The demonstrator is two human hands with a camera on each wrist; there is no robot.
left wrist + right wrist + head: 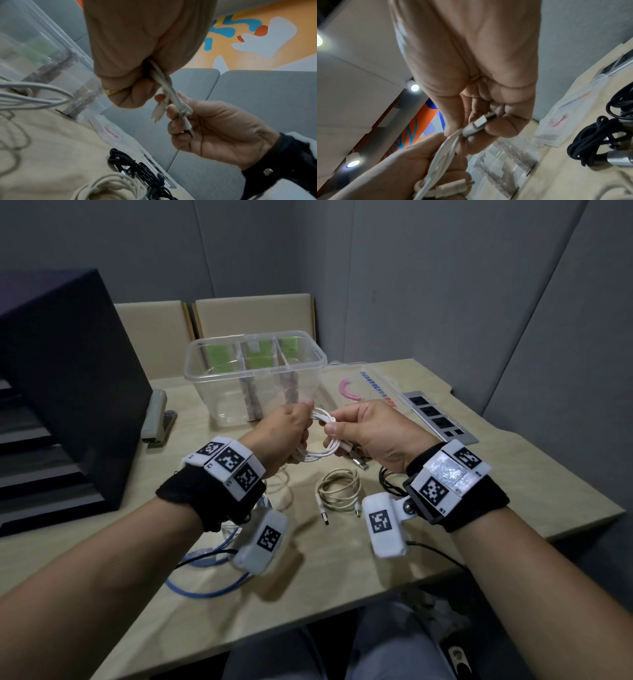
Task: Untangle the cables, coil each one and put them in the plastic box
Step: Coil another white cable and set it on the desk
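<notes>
The white cable (pixel 320 436) is being coiled in the air just in front of the plastic box (pixel 254 378): its loops are gripped in the curled fingers of the left hand (pixel 287 436), while its plug end is pinched by the right hand (pixel 368 429). By judgement, the loose end must next be wound or tucked round the bundle, which is then to be lowered into a box compartment; the beige coil (pixel 339 491), black cable (pixel 137 169) and blue cable (pixel 209 587), nearer the person than the box, remain to be handled.
</notes>
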